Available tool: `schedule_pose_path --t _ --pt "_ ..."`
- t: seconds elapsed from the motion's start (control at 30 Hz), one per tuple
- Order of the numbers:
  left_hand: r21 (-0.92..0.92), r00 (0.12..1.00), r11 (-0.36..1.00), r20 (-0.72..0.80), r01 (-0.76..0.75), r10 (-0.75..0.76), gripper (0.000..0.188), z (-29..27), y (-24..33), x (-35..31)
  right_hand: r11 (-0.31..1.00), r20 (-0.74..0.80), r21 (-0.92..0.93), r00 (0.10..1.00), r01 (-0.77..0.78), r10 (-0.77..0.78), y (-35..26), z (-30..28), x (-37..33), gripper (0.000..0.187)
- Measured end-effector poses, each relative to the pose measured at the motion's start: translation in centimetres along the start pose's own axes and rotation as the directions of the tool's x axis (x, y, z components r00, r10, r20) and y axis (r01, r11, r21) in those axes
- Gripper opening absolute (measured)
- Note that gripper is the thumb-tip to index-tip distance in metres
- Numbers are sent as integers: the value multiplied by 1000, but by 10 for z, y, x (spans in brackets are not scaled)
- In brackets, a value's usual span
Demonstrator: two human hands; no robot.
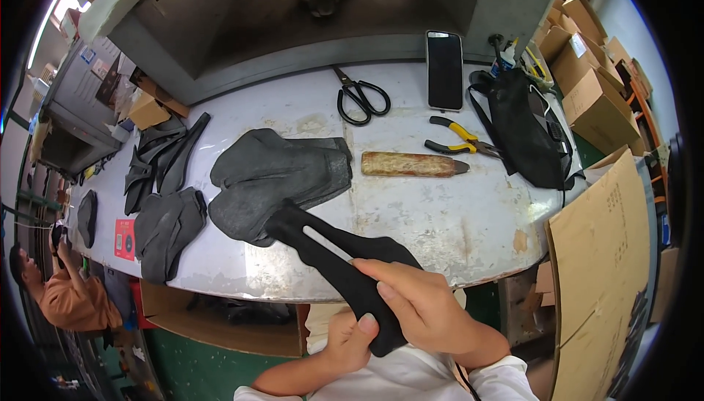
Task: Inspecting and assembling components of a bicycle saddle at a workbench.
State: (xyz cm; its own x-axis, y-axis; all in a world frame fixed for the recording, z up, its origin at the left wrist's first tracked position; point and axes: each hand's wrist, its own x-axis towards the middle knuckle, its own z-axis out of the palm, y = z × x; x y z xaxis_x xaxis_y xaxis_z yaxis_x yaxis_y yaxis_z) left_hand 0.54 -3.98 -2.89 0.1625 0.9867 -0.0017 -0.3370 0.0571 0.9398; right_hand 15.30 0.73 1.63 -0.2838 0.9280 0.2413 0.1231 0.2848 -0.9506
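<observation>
My left hand [349, 338] pinches the lower end of a flexible black sheet piece [341, 265] with its thumb on top. That piece is long and two-armed, with a pale slit between the arms. My right hand [422, 302] is closed on the same piece, its index finger and thumb along the arm beside the slit; what lies under the palm is hidden. The far end of the piece overlaps a stack of dark grey, lobed sheet pieces [275, 162] on the table.
On the white table [411, 217] lie a wood-handled tool [407, 165], yellow-black pliers [466, 137], black scissors [361, 99], a phone [445, 71] and a black bag [524, 129]. More grey pieces [170, 228] lie left. Cardboard [605, 254] stands right; another person [73, 298] is far left.
</observation>
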Motion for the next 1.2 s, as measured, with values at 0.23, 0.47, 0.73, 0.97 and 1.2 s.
schedule_pose_path --t 0.23,0.47,0.73,0.97,1.2 --pt "464 999 886 38 16 -37 14 -30 9 7 880 -425 -454 833 143 -354 26 -13 -14 58" --pt "333 981 929 43 164 -189 19 -44 21 9 493 15 834 903 -247 429 17 -1 -12 75" --pt "156 923 921 97 356 -373 29 -55 27 16 793 -21 554 948 -253 317 33 6 -27 33" --pt "308 884 850 60 426 -465 26 -53 51 16 966 113 183 980 -183 164 23 -13 -17 27" --pt "218 719 724 118 654 -685 37 -57 52 14 871 342 363 917 -331 206 26 -13 -21 34"
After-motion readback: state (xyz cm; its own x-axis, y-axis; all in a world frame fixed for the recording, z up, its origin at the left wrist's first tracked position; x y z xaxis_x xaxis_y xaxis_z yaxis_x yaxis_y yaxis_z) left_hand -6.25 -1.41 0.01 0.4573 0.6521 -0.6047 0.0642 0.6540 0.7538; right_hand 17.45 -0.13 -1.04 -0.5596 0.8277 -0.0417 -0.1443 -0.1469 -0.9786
